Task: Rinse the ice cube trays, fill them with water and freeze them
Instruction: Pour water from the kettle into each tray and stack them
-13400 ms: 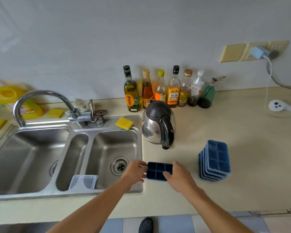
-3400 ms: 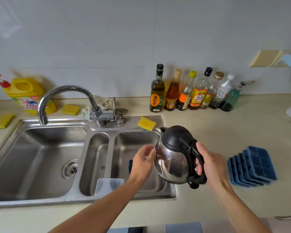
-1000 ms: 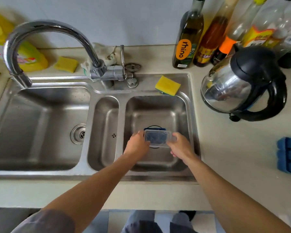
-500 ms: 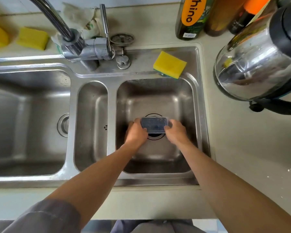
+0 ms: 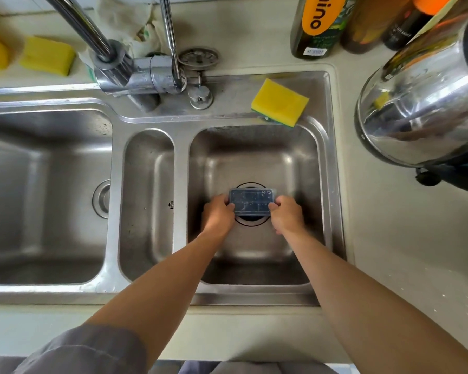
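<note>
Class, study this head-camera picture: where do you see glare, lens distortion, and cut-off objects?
Head view: bright glare streaks the kettle and sink rim; the wide lens bows the counter edge and stretches both forearms; the bottles and tap spout are cropped at the top; the covered ice cube tray shows droplets, its cells dim.

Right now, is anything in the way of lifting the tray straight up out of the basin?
Nothing visible. The left hand and right hand grip the tray by its ends, low in the right basin, over the drain. The faucet spout points away to the left, and the sponge sits on the back rim.
</note>
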{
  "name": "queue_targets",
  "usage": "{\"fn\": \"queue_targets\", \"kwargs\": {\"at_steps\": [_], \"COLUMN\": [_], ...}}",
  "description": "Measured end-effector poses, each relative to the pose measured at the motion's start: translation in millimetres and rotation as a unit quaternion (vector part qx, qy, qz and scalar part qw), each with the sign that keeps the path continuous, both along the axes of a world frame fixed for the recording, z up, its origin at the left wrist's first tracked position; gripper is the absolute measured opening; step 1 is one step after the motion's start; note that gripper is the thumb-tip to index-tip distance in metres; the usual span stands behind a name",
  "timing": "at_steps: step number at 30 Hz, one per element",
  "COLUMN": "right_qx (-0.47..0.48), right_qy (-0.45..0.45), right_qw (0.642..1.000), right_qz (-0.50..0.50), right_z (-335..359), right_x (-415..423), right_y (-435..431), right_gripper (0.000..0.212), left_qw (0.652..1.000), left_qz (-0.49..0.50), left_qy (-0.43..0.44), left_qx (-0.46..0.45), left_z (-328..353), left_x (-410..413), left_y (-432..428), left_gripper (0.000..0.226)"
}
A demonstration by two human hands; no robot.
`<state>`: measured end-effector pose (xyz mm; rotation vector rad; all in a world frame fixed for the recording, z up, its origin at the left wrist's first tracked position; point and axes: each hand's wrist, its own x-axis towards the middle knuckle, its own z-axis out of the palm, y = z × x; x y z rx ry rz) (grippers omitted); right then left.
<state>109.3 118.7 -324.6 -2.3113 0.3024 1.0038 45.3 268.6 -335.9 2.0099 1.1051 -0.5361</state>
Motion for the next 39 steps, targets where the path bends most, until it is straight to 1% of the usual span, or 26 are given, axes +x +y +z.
{"fn": "queue_targets", "kwargs": {"at_steps": [3,5,7,9,12,14,16,19,22,26,28,31,33,35,39], "right_qx": [-0.004,0.009,0.019,0.023,0.015,0.019,0.042,0.08,0.103,0.133,0.13,0.119,0.106,0.094,0.075], "right_qy": [0.002,0.025,0.043,0.052,0.044,0.035,0.014,-0.042,-0.081,-0.077,-0.079,-0.11,-0.119,-0.128,-0.168], "right_qw": [1.0,0.999,0.997,0.996,0.996,0.997,0.998,0.996,0.991,0.988,0.988,0.987,0.987,0.987,0.982], "right_qz": [-0.02,-0.047,-0.054,-0.062,-0.072,-0.065,-0.051,-0.023,0.005,0.009,0.008,-0.011,0.01,0.029,0.049], "right_z": [-3.4,-4.5,-5.6,-5.4,2.0,12.6,28.0,59.4,96.1,143.1,167.3,202.2,221.9,238.1,258.4], "right_x": [-0.4,3.5,7.5,8.0,3.4,-2.1,-7.0,-17.7,-26.3,-28.5,-24.7,-12.9,-4.1,2.5,9.6], "right_y": [1.3,1.7,1.1,2.2,4.4,1.3,-4.1,-15.6,-23.6,-39.5,-51.5,-64.8,-67.7,-68.5,-71.4], "right_gripper": [0.018,0.022,0.023,0.019,0.016,0.019,0.023,0.026,0.022,0.02,0.028,0.059,0.073,0.077,0.075], "left_qw": [1.0,1.0,1.0,0.999,0.999,0.997,0.996,0.995,0.991,0.984,0.984,0.985,0.984,0.983,0.979], "left_qz": [0.011,0.017,0.023,0.03,0.032,0.043,0.051,0.071,0.075,0.091,0.072,0.037,0.023,0.009,-0.004], "left_qy": [-0.007,-0.006,-0.003,-0.002,0.01,0.015,0.007,-0.033,-0.081,-0.139,-0.149,-0.152,-0.155,-0.158,-0.167], "left_qx": [-0.006,-0.016,-0.02,-0.023,-0.041,-0.064,-0.074,-0.067,-0.074,-0.071,-0.062,-0.069,-0.085,-0.092,-0.115], "left_z": [-2.4,-2.3,-3.7,-2.8,5.6,13.3,25.3,50.0,80.9,124.1,146.8,182.9,205.3,226.2,255.8], "left_x": [0.5,3.1,5.1,4.7,6.3,8.6,10.5,13.2,18.4,17.7,18.0,23.1,26.6,29.4,32.9], "left_y": [-1.8,-1.7,-1.6,-2.5,-0.3,2.3,5.2,4.6,-3.9,-22.6,-30.9,-46.5,-57.8,-66.8,-73.6], "left_gripper": [0.018,0.018,0.018,0.016,0.01,0.019,0.036,0.055,0.06,0.062,0.058,0.052,0.049,0.049,0.046]}}
